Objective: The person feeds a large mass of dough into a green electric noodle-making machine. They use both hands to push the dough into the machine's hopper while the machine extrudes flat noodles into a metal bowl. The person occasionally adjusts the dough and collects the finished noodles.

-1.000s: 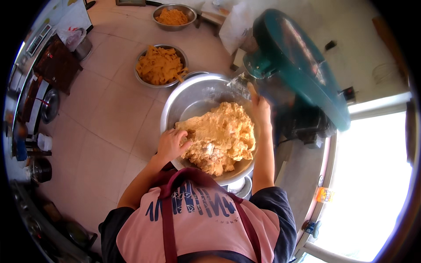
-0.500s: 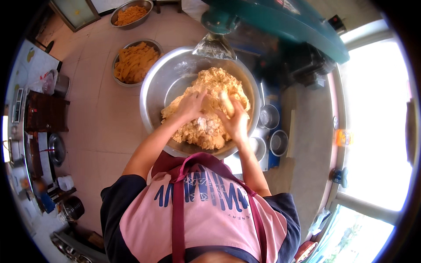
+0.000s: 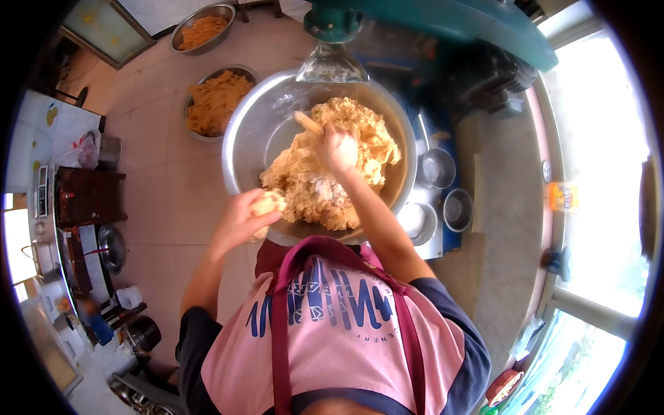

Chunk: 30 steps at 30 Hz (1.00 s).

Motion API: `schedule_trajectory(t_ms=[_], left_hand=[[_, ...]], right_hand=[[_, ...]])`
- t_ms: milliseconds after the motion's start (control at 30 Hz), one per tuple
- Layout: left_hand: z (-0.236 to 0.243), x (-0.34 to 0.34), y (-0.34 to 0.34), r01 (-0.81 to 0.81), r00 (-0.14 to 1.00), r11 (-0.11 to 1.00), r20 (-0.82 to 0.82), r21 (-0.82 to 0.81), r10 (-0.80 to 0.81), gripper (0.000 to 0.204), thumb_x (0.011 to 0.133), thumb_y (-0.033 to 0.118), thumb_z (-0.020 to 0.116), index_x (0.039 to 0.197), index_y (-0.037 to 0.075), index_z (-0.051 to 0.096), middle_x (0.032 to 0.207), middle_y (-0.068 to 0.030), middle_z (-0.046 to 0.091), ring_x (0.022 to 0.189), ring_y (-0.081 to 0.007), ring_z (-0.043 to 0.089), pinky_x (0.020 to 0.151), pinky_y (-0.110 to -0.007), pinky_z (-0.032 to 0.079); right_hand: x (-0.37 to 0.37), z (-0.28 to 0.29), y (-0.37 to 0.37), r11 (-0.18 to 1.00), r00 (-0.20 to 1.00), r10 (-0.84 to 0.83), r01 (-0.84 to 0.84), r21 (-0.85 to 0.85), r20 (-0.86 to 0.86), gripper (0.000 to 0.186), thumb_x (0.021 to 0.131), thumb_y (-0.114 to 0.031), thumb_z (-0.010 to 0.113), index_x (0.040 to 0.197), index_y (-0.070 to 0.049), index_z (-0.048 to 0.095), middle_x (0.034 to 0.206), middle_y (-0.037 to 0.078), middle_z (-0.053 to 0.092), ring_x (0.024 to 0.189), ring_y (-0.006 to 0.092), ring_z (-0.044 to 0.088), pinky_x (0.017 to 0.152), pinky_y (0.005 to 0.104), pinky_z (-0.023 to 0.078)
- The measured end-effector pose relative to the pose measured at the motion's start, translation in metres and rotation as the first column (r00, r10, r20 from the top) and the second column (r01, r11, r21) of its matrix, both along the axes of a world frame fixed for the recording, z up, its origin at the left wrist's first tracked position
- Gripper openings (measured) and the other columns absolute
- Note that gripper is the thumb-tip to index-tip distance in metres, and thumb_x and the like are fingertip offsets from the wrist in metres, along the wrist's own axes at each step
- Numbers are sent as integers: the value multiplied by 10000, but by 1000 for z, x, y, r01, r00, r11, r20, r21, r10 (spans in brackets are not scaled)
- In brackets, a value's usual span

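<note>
Big steel bowl (image 3: 249, 138) sits upper-center of frame, approx half full w/ pale yellow-orange dough (image 3: 325, 176), lumpy, floury patch near its lower side. Right hand (image 3: 337, 147) is center frame, on top of the dough mass, fingers curled shut around a light wooden stick/handle (image 3: 306, 123) that pokes up-left out of the fist. Left hand (image 3: 242, 223) is at the bowl's lower-left rim, closed around a small dough lump (image 3: 268, 203), lump touching the main mass edge. Teal machine (image 3: 429, 21) runs along top of frame; clear funnel-like spout (image 3: 330, 64) hangs from it right over the bowl's top rim. Two more steel bowls w/ orange crumbly mix: one (image 3: 214, 100) just left of the big bowl, another (image 3: 202, 26) further up-left, well apart. Right of big bowl: three small empty steel bowls (image 3: 438, 168) clustered close together. Floor is beige tile. Left edge of frame: dark wooden stand (image 3: 86, 197) w/ pots and jars below it, too small to ID. Lower center: person's pink shirt w/ maroon apron straps (image 3: 283, 325). Bright window on right side.
</note>
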<state>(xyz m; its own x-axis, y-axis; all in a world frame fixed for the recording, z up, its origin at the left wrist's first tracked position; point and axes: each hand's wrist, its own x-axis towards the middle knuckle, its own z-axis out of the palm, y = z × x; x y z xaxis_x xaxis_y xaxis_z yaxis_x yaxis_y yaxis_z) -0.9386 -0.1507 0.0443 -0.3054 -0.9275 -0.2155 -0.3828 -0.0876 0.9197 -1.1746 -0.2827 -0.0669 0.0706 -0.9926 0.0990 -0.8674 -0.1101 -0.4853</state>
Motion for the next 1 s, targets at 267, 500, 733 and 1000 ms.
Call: schedule_trajectory(t_ms=[267,500,733,1000], left_hand=[[31,12,-27,-402,685,872,-540,281,490,584,750,18,606,1279,124,382,1159,-147,548,908,-186,604,673,-261,558],[17,-91,-189,-226,687,927,-626,300,370,473,756,81,685,1174,27,471,1077,-162,572,911,-284,626,717,-398,581],[-62,-120,-281,-296,863,719,147,-629,484,426,792,352,764,1061,45,643,1142,-163,620,1097,-334,568,951,-432,439],[-62,-84,-146,-204,978,864,-55,-460,201,138,890,144,666,947,19,648,957,-110,667,897,-195,649,757,-332,549]], right_hand=[[-1,49,31,950,891,108,38,-309,441,196,852,-176,687,859,14,637,902,156,658,844,282,611,747,397,500],[-33,73,87,989,816,-95,145,-43,570,250,857,-198,682,783,3,553,688,200,558,602,347,559,573,415,452],[-72,90,107,971,833,-231,167,168,503,321,891,-272,686,962,9,548,643,168,591,583,230,611,553,362,463],[-80,121,-34,946,970,77,1,-324,229,167,927,-181,589,978,-24,615,791,255,651,740,392,666,590,468,523]])
